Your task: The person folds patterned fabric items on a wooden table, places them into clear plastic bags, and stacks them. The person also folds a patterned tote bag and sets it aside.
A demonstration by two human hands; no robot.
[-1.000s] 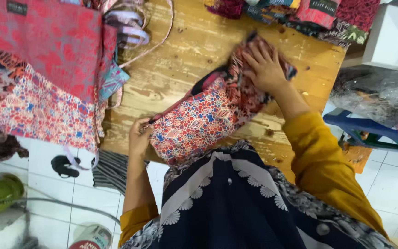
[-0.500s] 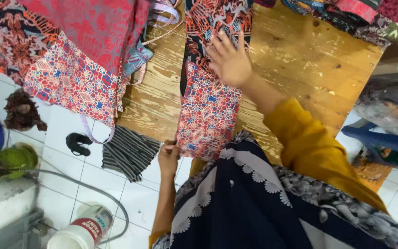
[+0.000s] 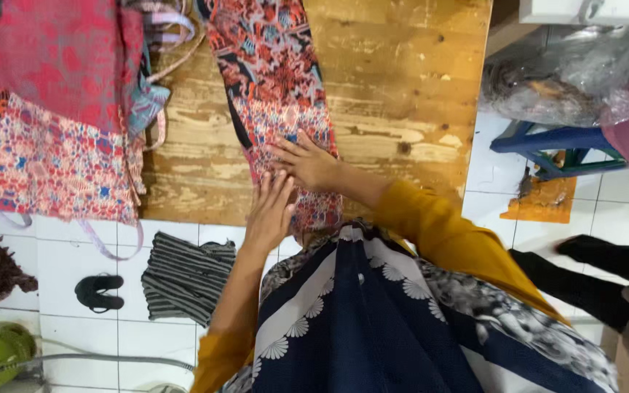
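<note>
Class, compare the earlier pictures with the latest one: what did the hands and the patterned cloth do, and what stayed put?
The patterned cloth, bunched between the hands earlier, now lies lengthwise on the wooden table. The left hand let go of its near edge and lies flat on it; the right hand drew nearer and presses beside it. The red fabric pile stayed.

The person is wearing mustard-yellow long sleeves and a navy headscarf edged with white fan-shaped motifs, draping over a grey-and-black patterned garment.
</note>
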